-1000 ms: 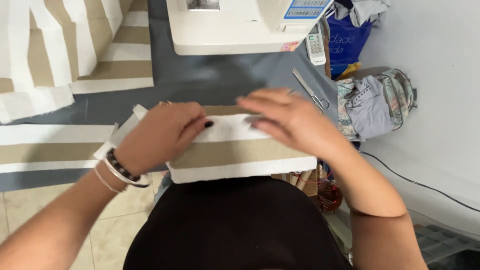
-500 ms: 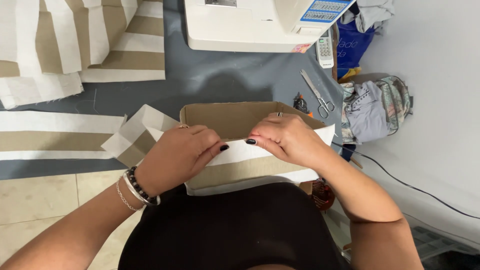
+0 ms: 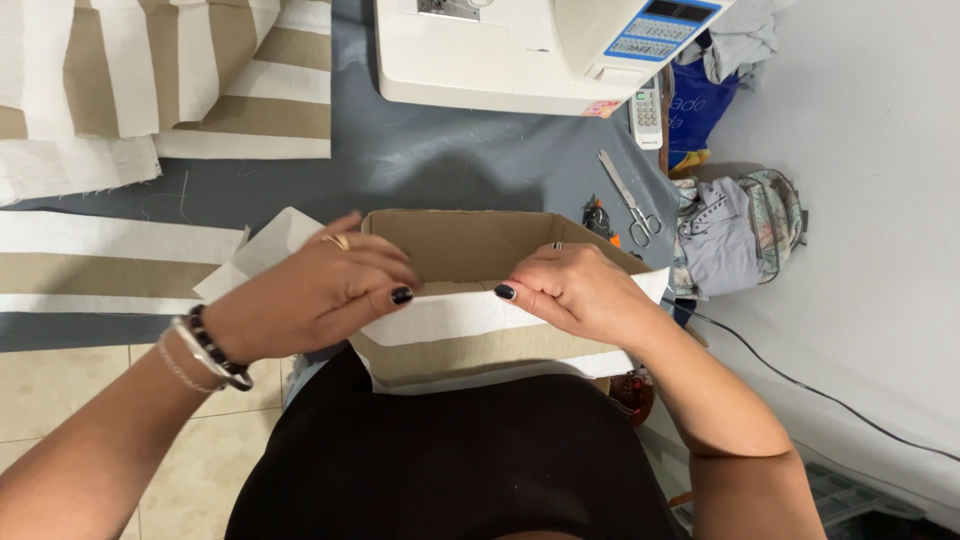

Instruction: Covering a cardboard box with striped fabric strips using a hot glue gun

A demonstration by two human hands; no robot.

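Note:
A tan and white striped fabric box (image 3: pixel 480 335) stands open-topped at the near edge of the grey table (image 3: pixel 420 165), against my lap. My left hand (image 3: pixel 320 290) grips its near rim from the left, thumb on the white band, fingers inside. My right hand (image 3: pixel 575 290) pinches the same rim on the right, thumb on the white band. The tan inside (image 3: pixel 470 245) of the box shows between my hands. A loose flap of white fabric (image 3: pixel 265 250) sticks out behind my left hand.
A white sewing machine (image 3: pixel 520 50) stands at the back. Striped tan and white fabric pieces (image 3: pixel 150 70) lie at the back left and left. Scissors (image 3: pixel 630 200) and a white remote (image 3: pixel 647 110) lie right of the box. A backpack (image 3: pixel 735 235) sits beyond the table's right edge.
The flat folded striped piece has been opened up into a box shape. Both hands moved from pressing on top of it to gripping its near rim.

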